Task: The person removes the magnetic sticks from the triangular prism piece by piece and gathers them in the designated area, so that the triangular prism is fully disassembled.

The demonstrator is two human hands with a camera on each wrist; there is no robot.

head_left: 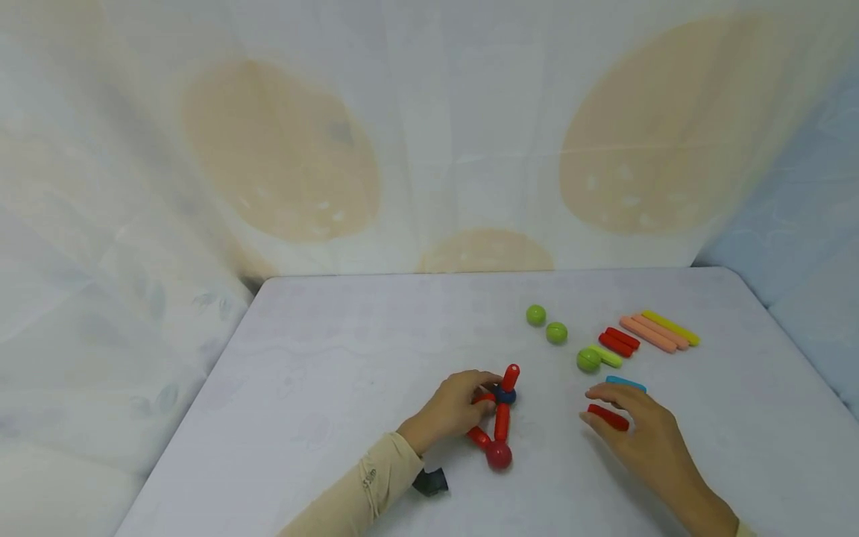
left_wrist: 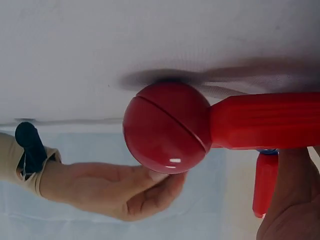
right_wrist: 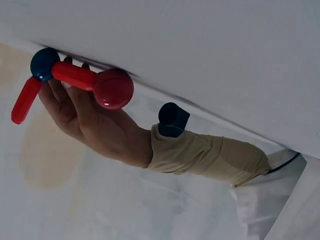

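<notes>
white table (head_left: 349, 358), red rod structure (head_left: 499, 421) against left hand (head_left: 456, 409)

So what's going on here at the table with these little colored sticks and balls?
A person is working with rod-and-ball building pieces on a white table. The left hand holds a small structure of red rods joined by a dark blue ball and a red ball; one rod stands up from the blue ball. The right hand rests over a loose red rod next to a blue rod. Three green balls and more rods lie beyond, untouched.
</notes>
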